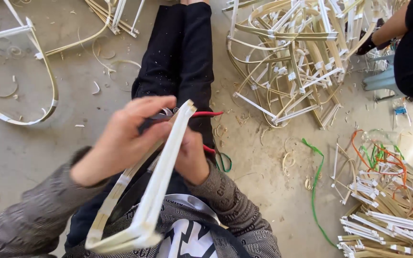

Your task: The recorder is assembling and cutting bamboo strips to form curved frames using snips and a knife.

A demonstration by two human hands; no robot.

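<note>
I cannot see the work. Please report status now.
Left hand grips the bamboo frame. Right hand holds red-handled pliers at its tip. Nothing obstructing.

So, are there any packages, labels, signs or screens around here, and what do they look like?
No packages, signs or screens show.
Small tag: on the floor at right, near the seated person; blue and white, too small to tell more.
Print on the wearer's top: bottom centre; bold black and white shapes.

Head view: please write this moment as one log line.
left hand: grips bamboo frame | right hand: holds red-handled tool at frame | seated on floor
</note>
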